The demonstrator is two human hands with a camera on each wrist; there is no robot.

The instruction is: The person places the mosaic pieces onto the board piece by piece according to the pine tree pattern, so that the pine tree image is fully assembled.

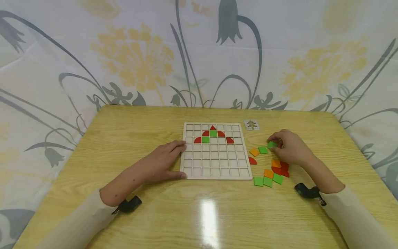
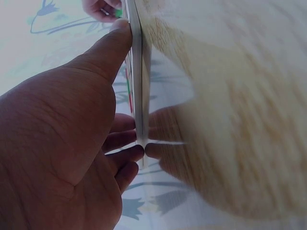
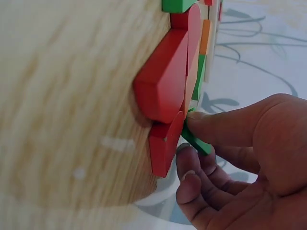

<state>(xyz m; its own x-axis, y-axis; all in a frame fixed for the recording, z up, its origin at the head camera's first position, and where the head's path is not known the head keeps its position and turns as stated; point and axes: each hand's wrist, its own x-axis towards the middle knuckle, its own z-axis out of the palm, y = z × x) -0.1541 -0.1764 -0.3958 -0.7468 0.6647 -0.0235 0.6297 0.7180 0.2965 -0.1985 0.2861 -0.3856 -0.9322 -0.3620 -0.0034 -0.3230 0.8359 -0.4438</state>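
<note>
My right hand (image 1: 287, 147) pinches a green square tile (image 1: 272, 144) between thumb and fingers. In the right wrist view the same green tile (image 3: 196, 140) is tilted, close to red tiles (image 3: 165, 81). My left hand (image 1: 163, 160) rests at the left edge of a white grid board (image 1: 214, 175), thumb at the near corner and fingers farther up that side. In the left wrist view the board (image 2: 136, 52) is seen edge-on, with the thumb on it. A red triangle (image 1: 212, 128), several rounded red tiles (image 1: 230, 140) and two green squares (image 1: 206, 139) lie in its upper cells.
Right of the board lie loose green tiles (image 1: 258, 181), orange tiles (image 1: 254, 151) and red tiles (image 1: 284, 167), some overlapping. A small pattern card (image 1: 251, 125) is by the board's far right corner. The wooden table (image 1: 149, 221) meets a flower-patterned cloth (image 1: 199, 69) at the back.
</note>
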